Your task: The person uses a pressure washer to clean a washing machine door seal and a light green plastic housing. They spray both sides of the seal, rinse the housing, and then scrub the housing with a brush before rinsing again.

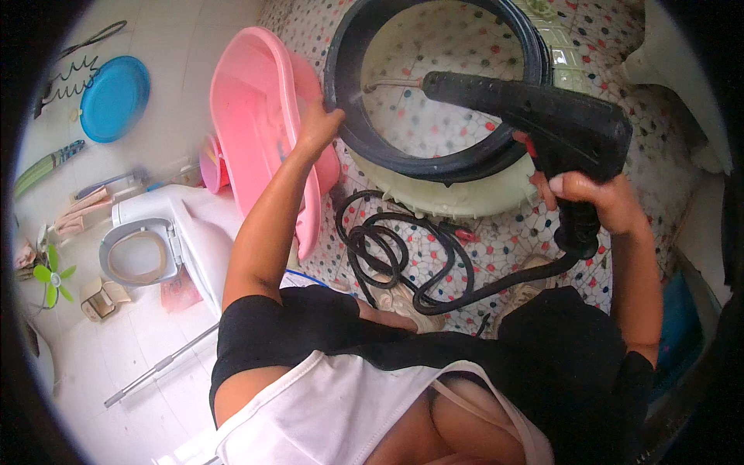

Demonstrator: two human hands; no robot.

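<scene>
My left hand [321,129] grips the left side of a dark ring-shaped rubber part [436,168], which looks like a door gasket. My right hand [593,195] is closed on the handle of a black steam or spray gun [523,110]. Its bent metal nozzle [389,83] reaches over the ring's opening, pointing at the inner left wall, with a faint spray or mist there. Beneath the ring lies a pale green round plastic piece [459,200] with a ribbed edge. A thick black hose [511,283] runs from the gun's handle down to the floor.
Coiled black hose [386,229] lies on the speckled tile floor [540,229] near my shoes. A pink plastic tub [250,116] stands on the left, beside a toilet [197,232]. A blue basin [115,99] hangs on the wall. A teal item [680,325] is at lower right.
</scene>
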